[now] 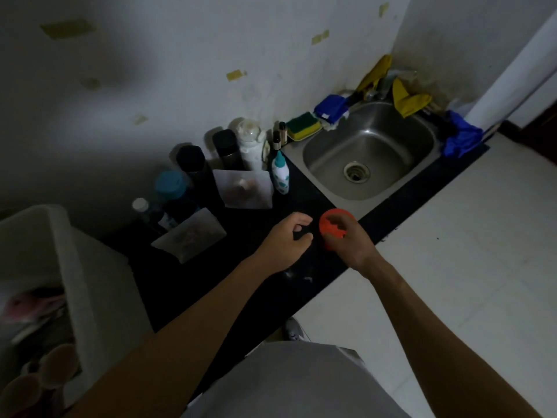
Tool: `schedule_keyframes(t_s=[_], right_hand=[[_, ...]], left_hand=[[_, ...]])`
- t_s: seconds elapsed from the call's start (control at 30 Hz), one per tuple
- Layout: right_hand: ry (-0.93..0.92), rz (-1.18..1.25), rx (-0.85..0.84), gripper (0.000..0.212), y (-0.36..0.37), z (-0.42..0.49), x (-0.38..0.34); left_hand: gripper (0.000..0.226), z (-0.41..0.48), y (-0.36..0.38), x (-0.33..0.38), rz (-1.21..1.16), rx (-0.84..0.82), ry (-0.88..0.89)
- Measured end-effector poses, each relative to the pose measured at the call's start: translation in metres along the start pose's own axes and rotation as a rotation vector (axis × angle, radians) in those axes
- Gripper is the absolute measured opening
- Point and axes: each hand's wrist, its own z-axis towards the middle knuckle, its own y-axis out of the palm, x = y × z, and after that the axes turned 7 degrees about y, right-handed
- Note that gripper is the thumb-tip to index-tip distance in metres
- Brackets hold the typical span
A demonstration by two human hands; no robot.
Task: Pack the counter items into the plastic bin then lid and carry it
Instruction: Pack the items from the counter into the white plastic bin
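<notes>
My right hand grips a small orange cup from above, near the front edge of the black counter, just in front of the sink. Right beside it my left hand hovers low over the counter, thumb and fingers curved in a C. Whatever lies between them is too dark to make out. The white plastic bin stands at the far left, holding brown cups and a pink item. No lid is in view.
Along the wall stand two black tumblers, a white bottle, a teal-capped jar, a small white-capped bottle, a teal-tipped squeeze bottle and two translucent boxes. The steel sink holds sponges, cloths and gloves around its rim.
</notes>
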Motion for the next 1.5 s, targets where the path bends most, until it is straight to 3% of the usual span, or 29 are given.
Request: schedule_keyframes(t_s=[0.07, 0.2, 0.4, 0.57, 0.77, 0.93, 1.07, 1.3, 1.5], right_hand=[[0.03, -0.013, 0.04, 0.041, -0.006, 0.009, 0.01], [0.154, -0.014, 0.136, 0.071, -0.01, 0.031, 0.031], [0.271, 0.036, 0.094, 0.09, -0.005, 0.051, 0.046], [0.362, 0.193, 0.066, 0.074, -0.005, 0.059, 0.06], [0.425, 0.294, 0.107, 0.063, -0.003, 0.062, 0.067], [0.351, 0.32, 0.19, 0.048, 0.007, 0.063, 0.058], [0.161, 0.354, 0.198, 0.037, 0.018, 0.058, 0.036], [-0.064, 0.41, 0.026, 0.029, 0.043, 0.045, -0.015], [-0.299, 0.403, -0.041, 0.037, 0.078, 0.027, -0.079]], left_hand=[[0.035, 0.006, 0.016, -0.004, -0.011, -0.028, -0.027], [0.041, 0.02, 0.032, -0.013, -0.002, -0.091, -0.111], [0.051, 0.05, 0.05, -0.014, -0.108, -0.083, -0.286], [0.069, 0.076, 0.063, -0.011, -0.241, -0.094, -0.44], [0.071, 0.086, 0.077, -0.013, -0.319, -0.081, -0.526], [0.061, 0.079, 0.068, -0.013, -0.339, 0.047, -0.52], [0.05, 0.067, 0.044, -0.016, -0.392, 0.153, -0.517], [0.038, 0.035, -0.012, -0.018, -0.428, 0.354, -0.463], [0.021, -0.002, -0.089, -0.022, -0.328, 0.517, -0.397]])
